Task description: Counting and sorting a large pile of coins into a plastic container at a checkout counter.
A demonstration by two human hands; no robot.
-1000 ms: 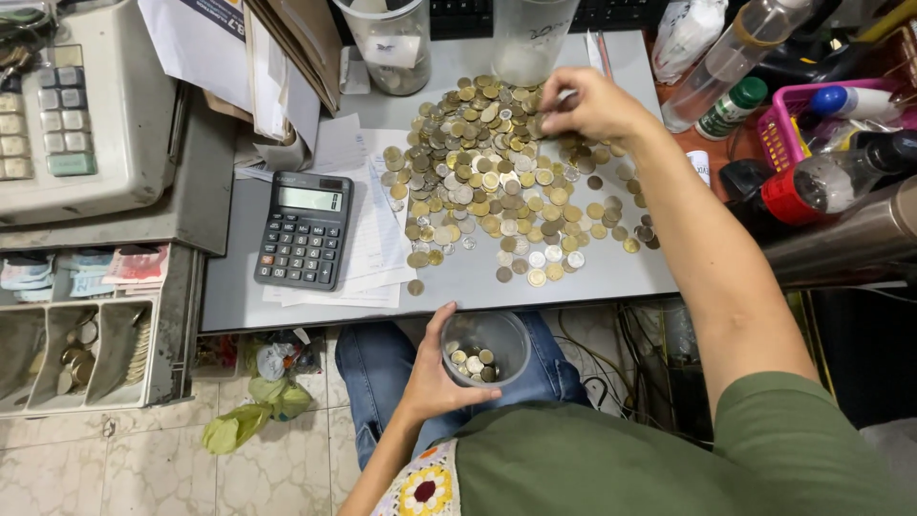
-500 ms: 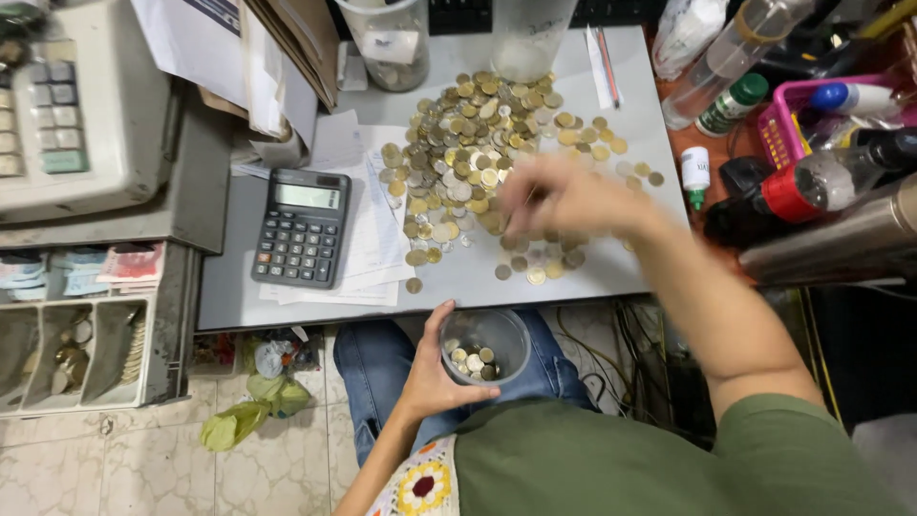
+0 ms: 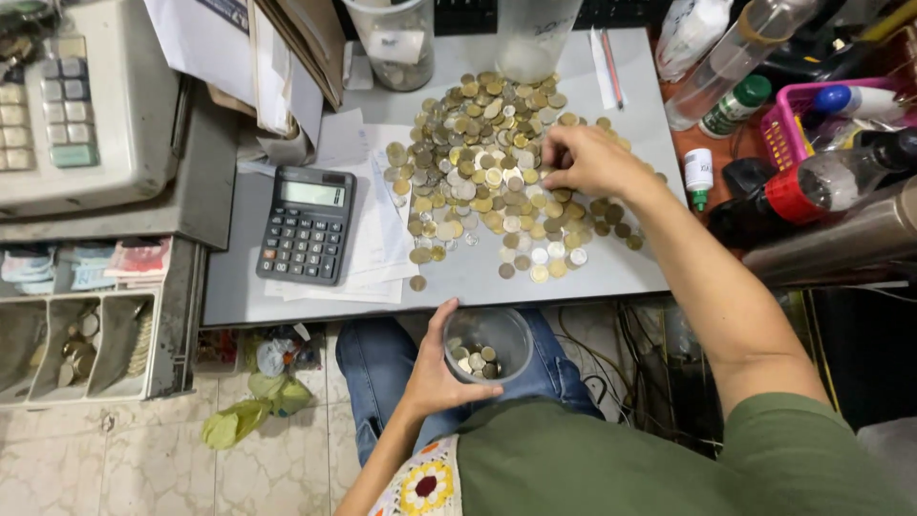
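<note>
Right hand (image 3: 585, 161) is back on the coin pile (image 3: 497, 172) from its near edge, fingers pinched on coins, likely another pickup; left hand (image 3: 441, 368) grips the clear cup (image 3: 487, 344) just below that pile.

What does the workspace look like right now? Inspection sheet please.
Surface: grey table, mostly covered.
Job's things: coins heaped mid-table; clear cup below the table edge, a few coins inside.
Clutter: calculator on papers, till, bottles, pink basket.
Hands: right hand on the coins, fingers bent; left hand grips the cup.
Cables: a tangle under the table.
Surroundings: open cash drawer, tiled floor, green scraps.
</note>
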